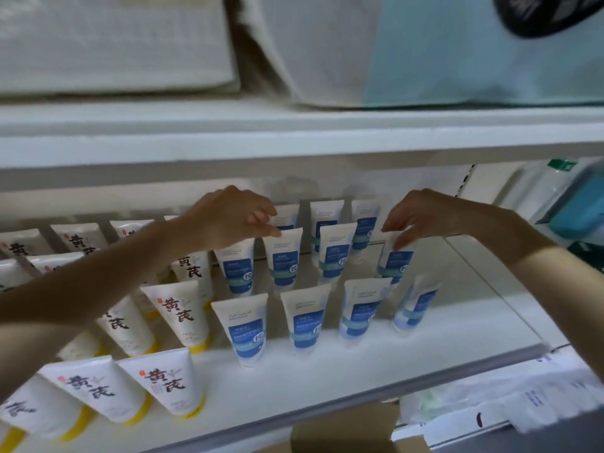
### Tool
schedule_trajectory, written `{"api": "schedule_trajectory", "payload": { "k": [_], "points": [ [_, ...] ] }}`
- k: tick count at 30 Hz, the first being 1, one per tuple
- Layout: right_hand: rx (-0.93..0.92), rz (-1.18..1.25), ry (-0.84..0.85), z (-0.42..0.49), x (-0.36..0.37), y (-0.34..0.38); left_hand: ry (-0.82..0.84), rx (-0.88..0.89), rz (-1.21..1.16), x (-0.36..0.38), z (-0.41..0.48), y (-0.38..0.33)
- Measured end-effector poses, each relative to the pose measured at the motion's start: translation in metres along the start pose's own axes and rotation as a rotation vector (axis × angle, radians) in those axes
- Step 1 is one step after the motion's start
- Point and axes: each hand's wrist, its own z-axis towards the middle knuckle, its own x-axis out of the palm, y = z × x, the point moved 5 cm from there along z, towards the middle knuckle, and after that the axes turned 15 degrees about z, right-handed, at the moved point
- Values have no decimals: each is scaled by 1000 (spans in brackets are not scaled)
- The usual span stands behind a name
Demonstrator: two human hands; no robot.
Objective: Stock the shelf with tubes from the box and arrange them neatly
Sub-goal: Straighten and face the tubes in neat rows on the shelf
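Several white tubes with blue labels stand cap-down in rows on the white shelf (359, 361). My left hand (228, 220) pinches the top edge of a blue-label tube (283, 259) in the middle row. My right hand (421, 217) grips the top of another blue-label tube (394, 263) at the right end of that row; that tube leans slightly. The front row holds several blue-label tubes, such as the front tube (245, 328). A brown cardboard box (343, 426) shows at the bottom, below the shelf edge.
White tubes with yellow caps and dark red lettering (178, 315) fill the shelf's left half. Above is another shelf (294, 138) with white and pale blue packs. Teal packages (575, 204) sit at the right. Bare shelf lies right of the blue tubes.
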Motion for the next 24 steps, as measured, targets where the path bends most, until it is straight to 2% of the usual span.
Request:
{"api": "schedule_trajectory", "payload": {
  "k": [5, 11, 17, 24],
  "points": [
    [-21, -119, -25, 12, 12, -22, 85, -34, 115, -4, -21, 31],
    [-19, -214, -68, 17, 12, -10, 33, -28, 62, 1, -27, 36],
    [-57, -160, -70, 27, 13, 1, 95, -15, 131, 9, -21, 35],
    [-8, -163, -39, 33, 14, 1, 117, -16, 169, 22, -21, 31]
  ]
}}
